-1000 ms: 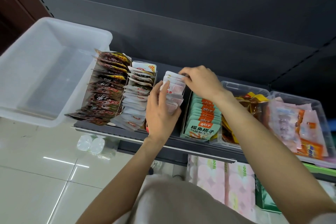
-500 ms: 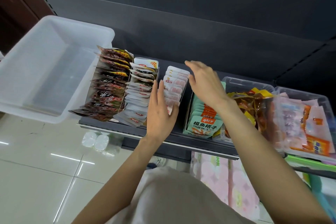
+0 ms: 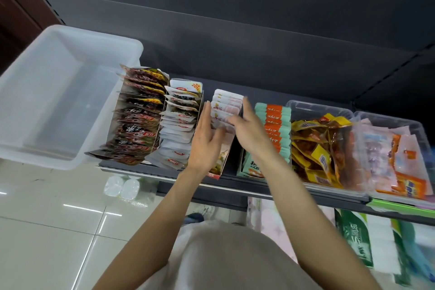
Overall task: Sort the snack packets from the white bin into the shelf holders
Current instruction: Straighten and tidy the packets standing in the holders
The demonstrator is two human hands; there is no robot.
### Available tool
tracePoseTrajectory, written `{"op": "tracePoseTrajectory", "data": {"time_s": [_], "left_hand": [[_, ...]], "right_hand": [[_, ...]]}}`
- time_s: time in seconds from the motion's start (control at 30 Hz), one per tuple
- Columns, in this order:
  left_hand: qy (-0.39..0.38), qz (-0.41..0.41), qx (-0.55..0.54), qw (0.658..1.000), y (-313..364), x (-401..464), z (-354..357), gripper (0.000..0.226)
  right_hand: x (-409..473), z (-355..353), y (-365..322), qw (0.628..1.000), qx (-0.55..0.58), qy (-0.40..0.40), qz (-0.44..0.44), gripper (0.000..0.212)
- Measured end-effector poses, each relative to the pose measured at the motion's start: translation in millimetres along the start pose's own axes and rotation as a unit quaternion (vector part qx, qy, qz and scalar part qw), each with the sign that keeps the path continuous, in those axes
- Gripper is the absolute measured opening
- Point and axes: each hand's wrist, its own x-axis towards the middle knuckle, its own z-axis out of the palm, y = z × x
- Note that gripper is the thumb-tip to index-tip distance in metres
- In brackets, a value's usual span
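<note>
A row of white-and-pink snack packets (image 3: 227,105) stands in a cardboard holder (image 3: 223,160) on the dark shelf. My left hand (image 3: 204,141) lies flat against the row's left side, fingers straight. My right hand (image 3: 249,129) presses the row's right side with straight fingers. The white bin (image 3: 58,92) stands at the left end of the shelf, and I see no packets inside it. Left of my hands are a holder of dark red packets (image 3: 138,115) and a holder of white packets (image 3: 181,125).
Right of my hands stand a holder of green-and-orange packets (image 3: 276,125) and two clear tubs, one with yellow packets (image 3: 320,146) and one with pink packets (image 3: 390,155). The shelf's front edge (image 3: 235,186) runs below them. Tiled floor lies lower left, with packaged goods on a lower shelf.
My right hand has come off the top of the white-and-pink row and dropped to its right side. My left hand slid up along the left side. The view shifted slightly.
</note>
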Motion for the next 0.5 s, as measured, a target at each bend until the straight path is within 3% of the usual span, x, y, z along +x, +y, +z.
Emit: {"op": "tracePoseTrajectory", "data": {"time_s": [0.07,0.17,0.37,0.43,0.5], "left_hand": [[-0.012,-0.049,-0.079,0.996,5.6,1.9,-2.6,0.051],[-0.012,-0.085,-0.185,0.979,8.1,4.6,-5.5,0.046],[-0.029,-0.100,-0.263,0.959,10.7,5.2,-8.5,0.045],[-0.022,-0.103,-0.262,0.959,10.1,8.5,-8.5,0.046],[-0.013,-0.110,-0.232,0.966,8.6,10.4,-8.9,0.052]], "right_hand": [[1.4,20.3,12.3,0.989,0.147,0.026,0.025,0.052],[5.5,34.0,24.3,0.966,0.251,0.035,0.056,0.078],[13.9,24.9,21.3,0.963,0.252,0.036,0.083,0.081],[17.2,20.7,20.4,0.968,0.237,0.028,0.083,0.072],[18.6,18.3,16.7,0.974,0.208,0.017,0.085,0.082]]}}
